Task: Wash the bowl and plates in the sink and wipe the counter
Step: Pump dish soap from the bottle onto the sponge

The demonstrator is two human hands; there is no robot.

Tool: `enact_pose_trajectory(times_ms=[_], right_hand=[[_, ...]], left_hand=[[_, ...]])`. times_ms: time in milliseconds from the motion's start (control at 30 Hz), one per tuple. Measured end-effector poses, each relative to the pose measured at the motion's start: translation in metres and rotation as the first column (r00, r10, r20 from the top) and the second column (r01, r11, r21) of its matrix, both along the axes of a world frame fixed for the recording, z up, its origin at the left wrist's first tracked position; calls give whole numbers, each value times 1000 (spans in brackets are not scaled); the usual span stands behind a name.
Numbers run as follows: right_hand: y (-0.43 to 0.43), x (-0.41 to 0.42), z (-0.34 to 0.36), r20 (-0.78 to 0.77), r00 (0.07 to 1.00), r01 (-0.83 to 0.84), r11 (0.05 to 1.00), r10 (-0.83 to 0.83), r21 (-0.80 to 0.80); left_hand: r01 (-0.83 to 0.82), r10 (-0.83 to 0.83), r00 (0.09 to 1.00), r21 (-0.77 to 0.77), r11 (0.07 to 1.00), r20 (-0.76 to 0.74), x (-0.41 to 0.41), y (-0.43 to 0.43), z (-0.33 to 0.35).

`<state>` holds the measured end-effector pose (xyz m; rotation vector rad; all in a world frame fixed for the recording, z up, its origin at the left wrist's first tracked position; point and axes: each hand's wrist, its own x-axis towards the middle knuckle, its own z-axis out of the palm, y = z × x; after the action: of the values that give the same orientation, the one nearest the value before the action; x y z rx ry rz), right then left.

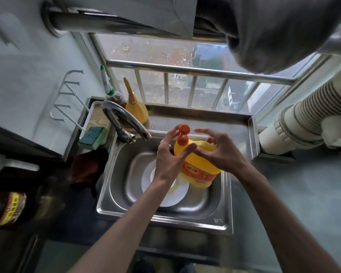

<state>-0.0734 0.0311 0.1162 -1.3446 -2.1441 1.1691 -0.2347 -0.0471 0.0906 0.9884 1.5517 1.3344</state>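
While the right hand (pixel 222 154) grips the soap bottle (pixel 197 167) over the sink (pixel 165 220), the left hand (pixel 165 158) hovers by its pump (pixel 183 129), fingers spread. Plates (pixel 171 197) lie beneath; sponge (pixel 92 137) sits left.

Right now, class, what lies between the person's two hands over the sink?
The yellow soap bottle lies between the left hand and the right hand, which holds it above the white plates; the head view shows this.
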Motion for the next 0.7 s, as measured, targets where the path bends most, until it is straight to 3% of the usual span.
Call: enact_pose_trajectory(times_ms=[267, 400, 500, 700], right_hand=[[-29, 22, -19, -19, 1000, -4, 1000, 5, 29], [-35, 31, -21, -54, 998, -35, 999, 37, 40], [-39, 28, -20, 12, 999, -48, 992, 47, 115], [-45, 30, -26, 97, 986, -153, 972, 137, 177]], left_hand=[[72, -72, 997, 24, 997, 14, 4, -17, -10], [253, -242, 958, -59, 966, 154, -6, -19, -10], [346, -288, 900, -136, 928, 327, -6, -20, -9], [304, -218, 887, -159, 939, 408, 7, -24, -22]])
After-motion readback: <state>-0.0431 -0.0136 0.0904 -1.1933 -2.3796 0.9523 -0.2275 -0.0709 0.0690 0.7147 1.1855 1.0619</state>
